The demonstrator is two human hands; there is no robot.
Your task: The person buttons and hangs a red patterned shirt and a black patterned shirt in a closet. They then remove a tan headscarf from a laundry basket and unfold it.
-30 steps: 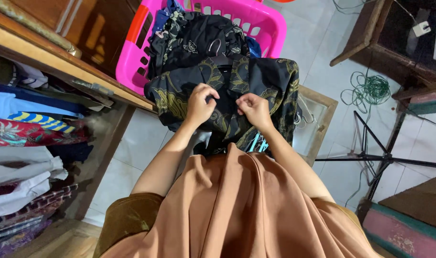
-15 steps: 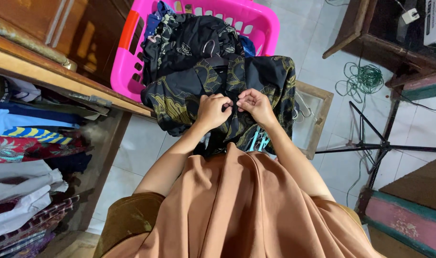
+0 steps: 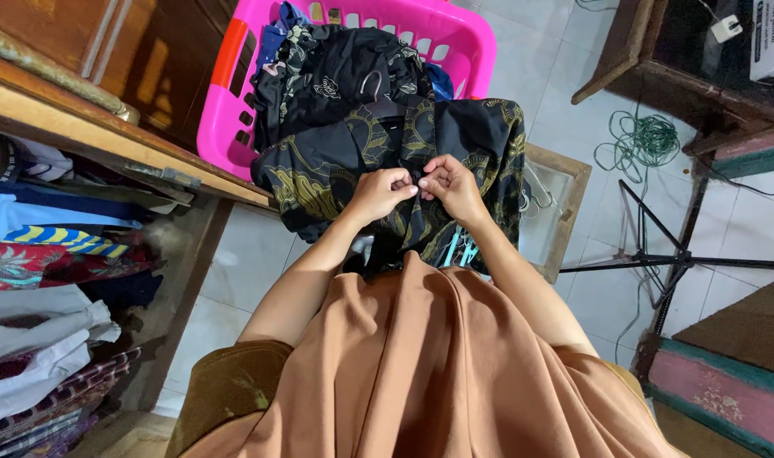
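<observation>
Beyond both hands stands a pink laundry basket [image 3: 467, 38] heaped with dark clothes. The black-and-gold patterned shirt [image 3: 480, 140] hangs directly under the hands. Left hand [image 3: 377, 195] and right hand [image 3: 451, 188] pinch its front placket, fingertips touching. Step in hand appears to be buttoning; the next move calls for fine fingertip alignment.

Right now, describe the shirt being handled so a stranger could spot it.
Find the pink laundry basket on the tiled floor. Draped before it is the shirt, pinched by the left hand and right hand. Unlike the other clothes, it's black with gold swirls.
</observation>
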